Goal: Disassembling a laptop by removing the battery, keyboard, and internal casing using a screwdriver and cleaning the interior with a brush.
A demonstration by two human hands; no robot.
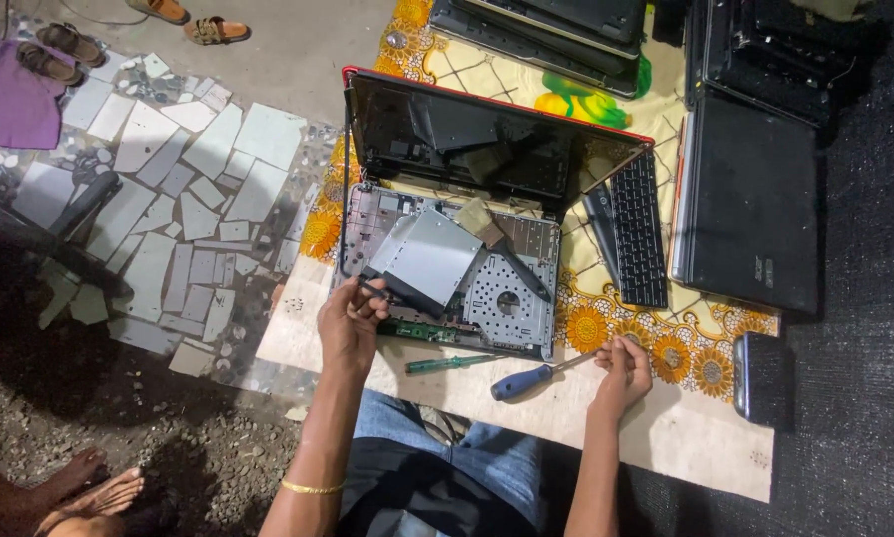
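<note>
An opened laptop lies in front of me with its keyboard removed, showing the bare metal frame. A loose silver optical drive rests tilted on the frame, and a small brush lies beside it. My left hand grips the near left corner of the frame by the drive. My right hand pinches the metal tip of a blue-handled screwdriver lying on the mat. A green-handled screwdriver lies between my hands.
The detached black keyboard lies to the right of the laptop. A closed black laptop and more stacked laptops sit beyond. A dark phone-like device lies at the right. Another person's bare feet are at the lower left; sandals lie far left.
</note>
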